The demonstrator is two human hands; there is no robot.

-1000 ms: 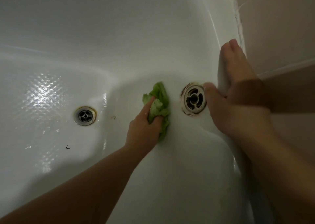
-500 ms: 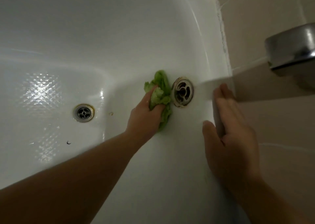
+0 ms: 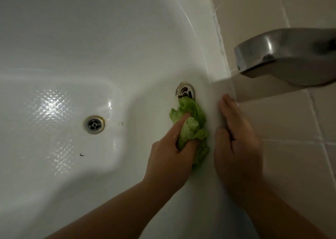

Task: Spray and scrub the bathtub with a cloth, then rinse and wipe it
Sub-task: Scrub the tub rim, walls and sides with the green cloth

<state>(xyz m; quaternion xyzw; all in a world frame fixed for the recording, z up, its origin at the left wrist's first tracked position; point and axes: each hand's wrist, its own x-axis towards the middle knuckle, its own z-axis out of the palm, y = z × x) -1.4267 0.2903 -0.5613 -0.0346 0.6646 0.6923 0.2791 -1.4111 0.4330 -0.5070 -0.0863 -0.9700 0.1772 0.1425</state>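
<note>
Green cloth was bunched in the left hand, fingers curled tight round it, pressed to the tub end wall w/ its top edge touching the lower rim of the overflow. Right hand held nothing: fingers straight, flat along the tub edge next to the tiles, prob. bracing. Tap stuck out above, no water running from it as far as I could see.

Progress, judged from this view only: mid-scrub, working round the overflow. Brownish staining showed on that fitting's rim and a yellowish ring round the drain, so scrubbing wasn't done there. Floor near the drain glistened as if wet, w/ a dark curl of debris and a small speck left on it. No spray bottle in view; couldn't tell if spraying was finished, though wet sheen suggested it. Rinse & final wipe looked not yet started. Rest of the tub out of frame, so its state was unknown.
</note>
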